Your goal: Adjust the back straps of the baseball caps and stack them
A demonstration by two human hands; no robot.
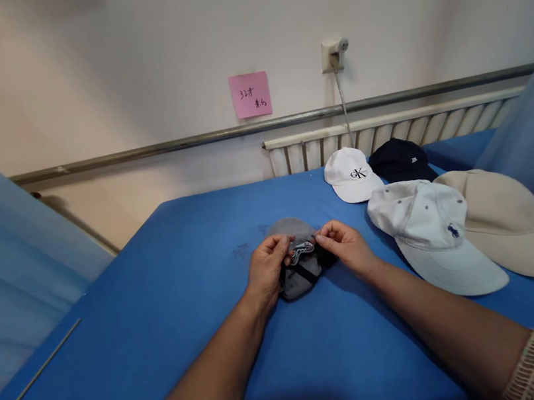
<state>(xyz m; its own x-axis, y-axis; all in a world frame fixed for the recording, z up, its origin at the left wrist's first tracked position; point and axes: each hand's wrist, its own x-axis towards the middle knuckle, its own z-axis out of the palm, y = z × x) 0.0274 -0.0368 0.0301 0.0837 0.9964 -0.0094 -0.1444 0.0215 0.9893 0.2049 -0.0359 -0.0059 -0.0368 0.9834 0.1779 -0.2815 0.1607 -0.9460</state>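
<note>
A grey cap (pixel 293 229) lies on the blue cloth-covered table (pixel 180 293) in the middle. My left hand (pixel 266 268) and my right hand (pixel 347 246) both pinch its back strap, fingers closed on the strap's small buckle piece between them. The cap's crown faces away from me and its dark inner band shows under my left hand.
To the right lie a white cap with a small logo (pixel 430 229), a beige cap (pixel 505 218), a white lettered cap (pixel 351 174) and a dark navy cap (pixel 399 160). A thin stick (pixel 45 362) rests at the left. A pink note (pixel 250 95) hangs on the wall.
</note>
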